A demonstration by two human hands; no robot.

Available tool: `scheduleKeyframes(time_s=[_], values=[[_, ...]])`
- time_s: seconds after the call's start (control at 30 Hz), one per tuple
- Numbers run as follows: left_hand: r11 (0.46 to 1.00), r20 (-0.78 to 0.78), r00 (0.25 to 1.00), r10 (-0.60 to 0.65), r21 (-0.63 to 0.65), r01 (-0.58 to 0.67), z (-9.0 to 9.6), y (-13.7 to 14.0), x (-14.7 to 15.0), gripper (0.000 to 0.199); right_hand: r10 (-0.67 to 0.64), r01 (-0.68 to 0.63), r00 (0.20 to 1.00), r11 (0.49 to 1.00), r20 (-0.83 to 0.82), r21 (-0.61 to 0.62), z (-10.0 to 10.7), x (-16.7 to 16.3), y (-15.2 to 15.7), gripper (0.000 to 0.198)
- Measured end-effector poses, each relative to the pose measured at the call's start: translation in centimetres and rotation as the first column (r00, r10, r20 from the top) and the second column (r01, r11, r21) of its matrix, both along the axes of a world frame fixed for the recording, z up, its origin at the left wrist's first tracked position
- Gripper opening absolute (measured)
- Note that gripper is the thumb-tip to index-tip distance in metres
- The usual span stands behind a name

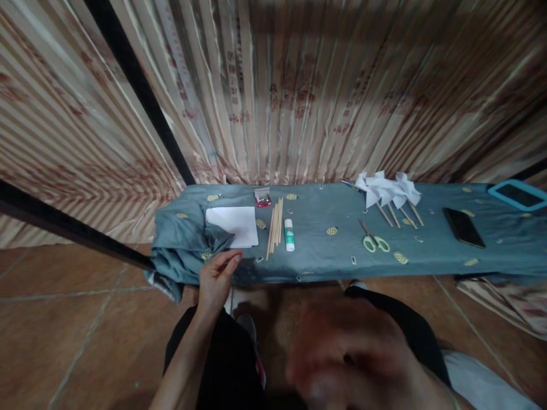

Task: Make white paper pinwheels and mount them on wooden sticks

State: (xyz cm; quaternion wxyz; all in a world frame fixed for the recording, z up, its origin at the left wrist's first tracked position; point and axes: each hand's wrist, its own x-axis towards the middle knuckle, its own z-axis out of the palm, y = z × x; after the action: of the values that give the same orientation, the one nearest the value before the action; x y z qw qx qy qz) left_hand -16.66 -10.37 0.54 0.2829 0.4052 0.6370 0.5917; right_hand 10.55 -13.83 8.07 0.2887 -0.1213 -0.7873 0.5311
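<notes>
My left hand (217,280) is at the front edge of the cloth-covered bench, just below a stack of white paper (241,223). Its thumb and fingers are pinched together; what lies between them, if anything, is hidden. A fold of the grey-green cloth (219,238) overlaps the paper's left part. Close to the camera, my right hand (350,353) is smeared by motion, so its fingers cannot be read. Right of the paper lie several wooden sticks (276,228) and a glue stick (289,234). Behind them sits a small open box of pins (262,197).
Farther right are green-handled scissors (374,242), several white paper pinwheels on sticks (387,191), a black phone (464,227) and a blue-framed tablet (519,195). Dark metal posts (145,99) stand at the left, and a striped curtain (299,102) hangs behind the bench.
</notes>
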Motion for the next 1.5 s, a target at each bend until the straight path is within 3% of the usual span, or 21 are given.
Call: scheduleKeyframes(time_s=[0.07,0.13,0.17,0.27,0.37,0.47,0.63,0.97,1.37,1.5], values=[[0.999,-0.053,0.998,0.040,0.020,-0.039,-0.7,-0.6,-0.1,0.028,-0.238,0.228,0.957,0.971,0.163,0.075,1.1,-4.3,5.9,0.020],[0.995,-0.118,0.988,0.094,0.041,-0.090,-1.6,-0.9,0.0,0.028,-0.453,0.350,0.834,0.876,0.315,0.331,0.1,-7.6,10.1,0.022],[0.993,-0.149,0.982,0.115,0.046,-0.109,-2.0,-1.1,0.2,0.028,-0.509,0.323,0.783,0.824,0.357,0.465,-1.0,-8.8,11.5,0.020],[0.993,-0.235,0.966,0.104,0.076,-0.089,-3.4,-1.7,0.8,0.027,-0.528,0.024,0.723,0.664,0.446,0.748,-4.2,-11.2,14.1,0.024],[0.994,-0.285,0.955,0.078,0.102,-0.051,-4.8,-2.5,0.9,0.026,-0.559,-0.240,0.653,0.488,0.511,0.839,-5.9,-12.7,15.0,0.026],[0.994,-0.341,0.938,0.062,0.104,-0.027,-6.2,-3.2,0.3,0.025,-0.557,-0.378,0.617,0.408,0.555,0.831,-6.2,-13.7,15.2,0.022],[0.997,-0.349,0.937,0.030,0.071,-0.006,-7.1,-3.9,-0.7,0.025,-0.533,-0.443,0.610,0.384,0.586,0.810,-5.7,-14.5,15.1,0.023],[0.998,-0.299,0.953,0.046,0.047,-0.034,-6.4,-4.0,-0.1,0.024,-0.494,-0.504,0.598,0.380,0.631,0.775,-4.2,-14.9,15.5,0.023],[0.999,-0.310,0.950,0.039,0.043,-0.027,-6.2,-3.5,0.5,0.024,-0.527,-0.461,0.613,0.367,0.589,0.808,-5.9,-16.1,14.6,0.026],[0.998,-0.308,0.950,0.045,0.047,-0.032,-6.1,-3.5,0.6,0.024,-0.517,-0.477,0.602,0.380,0.609,0.793,-5.5,-16.2,14.6,0.024]])
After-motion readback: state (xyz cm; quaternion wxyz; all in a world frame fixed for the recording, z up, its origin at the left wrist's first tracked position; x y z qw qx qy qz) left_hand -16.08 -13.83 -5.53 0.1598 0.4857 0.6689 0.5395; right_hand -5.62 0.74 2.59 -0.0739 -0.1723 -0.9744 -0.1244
